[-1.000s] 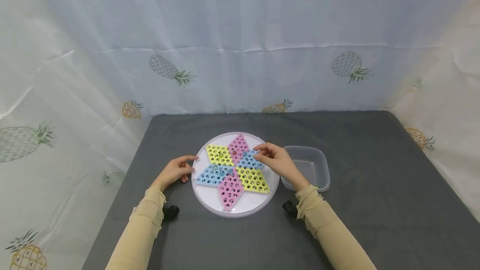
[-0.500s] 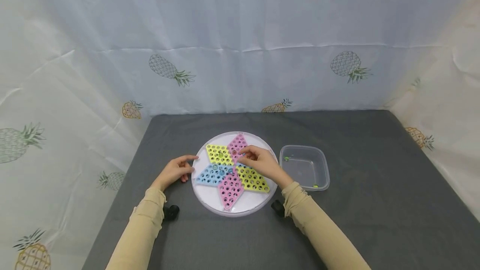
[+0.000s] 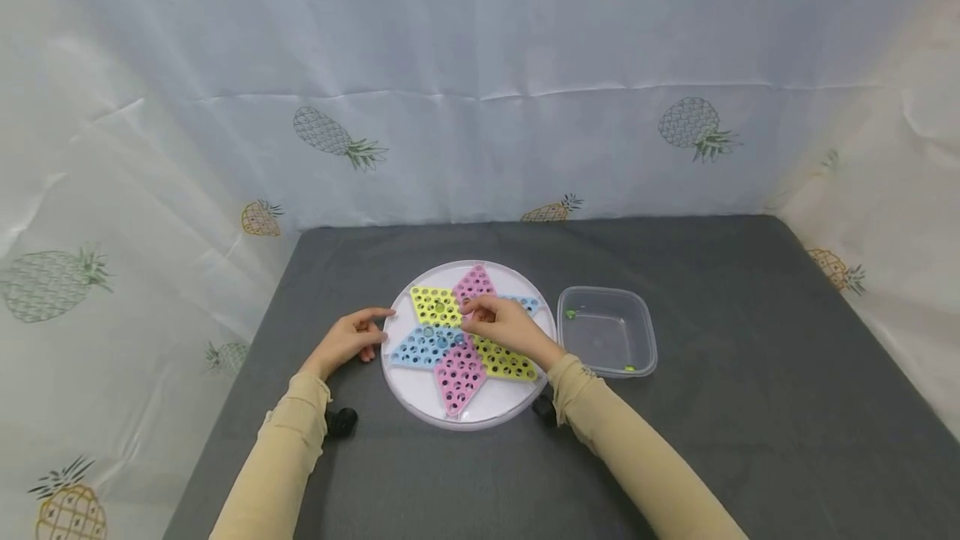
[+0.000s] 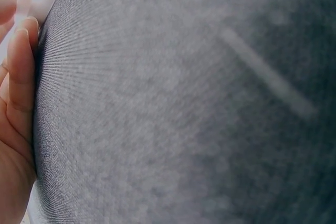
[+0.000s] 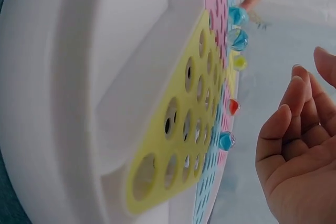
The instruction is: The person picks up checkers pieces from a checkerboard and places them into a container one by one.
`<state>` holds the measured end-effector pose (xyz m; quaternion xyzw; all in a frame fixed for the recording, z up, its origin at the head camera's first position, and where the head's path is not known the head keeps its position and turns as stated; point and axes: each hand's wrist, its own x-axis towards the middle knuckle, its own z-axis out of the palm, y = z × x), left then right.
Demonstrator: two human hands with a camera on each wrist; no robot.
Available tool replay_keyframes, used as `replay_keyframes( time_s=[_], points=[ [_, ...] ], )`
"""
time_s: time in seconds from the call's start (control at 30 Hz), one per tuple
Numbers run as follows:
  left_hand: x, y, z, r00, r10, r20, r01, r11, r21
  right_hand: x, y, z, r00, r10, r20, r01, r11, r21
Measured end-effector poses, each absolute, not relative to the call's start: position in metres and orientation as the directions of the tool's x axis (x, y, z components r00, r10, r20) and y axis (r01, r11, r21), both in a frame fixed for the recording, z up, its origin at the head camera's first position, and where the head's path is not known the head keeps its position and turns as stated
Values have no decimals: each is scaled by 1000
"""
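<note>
A round white Chinese checkers board carries a star of pink, yellow and blue holed sections. My left hand rests beside its left rim, fingertips right at the edge and relaxed. Over the middle of the star hovers my right hand, its fingers loosely bent, with a gap to the thumb and no marble visible between them. In the right wrist view, a red marble, a blue marble, a yellow marble and other blue ones sit in the holes. The right hand hides some of these in the head view.
A clear plastic box stands just right of the board, with a few small green and yellow bits inside. Grey cloth covers the table. A pineapple-print curtain hangs behind and at both sides.
My right hand has moved left from the board's right blue section to the star's middle, uncovering the box's near-left corner. The left hand has stayed in place.
</note>
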<state>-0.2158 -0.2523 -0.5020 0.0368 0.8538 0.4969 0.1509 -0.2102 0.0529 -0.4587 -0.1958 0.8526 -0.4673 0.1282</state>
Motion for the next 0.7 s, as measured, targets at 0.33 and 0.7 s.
replay_keyframes(
  time_s=[0.33,0.7],
  points=[
    [-212,-248,-490,-949,205,-239,-107,505,856,-218,42,-464,-873,-484,-56,-234,518,-823],
    [-204,-240,-472,-947,208,-246,-111,507,855,-220,40,-475,-841,-530,-112,-261,577,-774]
  ],
)
